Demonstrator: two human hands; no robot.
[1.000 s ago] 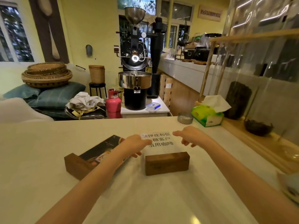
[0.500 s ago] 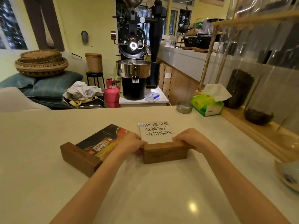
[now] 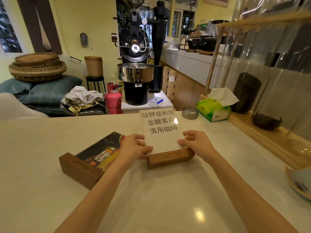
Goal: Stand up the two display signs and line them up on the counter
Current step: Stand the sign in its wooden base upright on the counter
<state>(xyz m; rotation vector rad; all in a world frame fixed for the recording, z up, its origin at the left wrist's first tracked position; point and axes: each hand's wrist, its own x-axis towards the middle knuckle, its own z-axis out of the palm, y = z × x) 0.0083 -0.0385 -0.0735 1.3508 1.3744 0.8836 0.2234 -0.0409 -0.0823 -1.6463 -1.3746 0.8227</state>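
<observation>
A pale counter [image 3: 168, 199] fills the foreground of a café, with a black coffee roaster [image 3: 136, 64] standing beyond its far edge. On the counter, a person tilts a white sign [image 3: 161, 130] printed with black Chinese characters, its panel raised off the surface and leaning away from the camera in its wooden base [image 3: 170, 159]. The left hand [image 3: 134, 147] clasps the panel's left edge, thumb on the face near the base; the right hand [image 3: 196, 145] pinches the right edge, thumb across the lower corner and fingers curled behind. Just left of it, the second sign [image 3: 101, 152], a dark advert showing a bottle, lies flat on its back with its own wooden base [image 3: 79, 169] toward the camera; the left forearm crosses its near corner. A green tissue box [image 3: 212, 109] and a small metal tin [image 3: 190, 112] sit near the counter's far right edge.
</observation>
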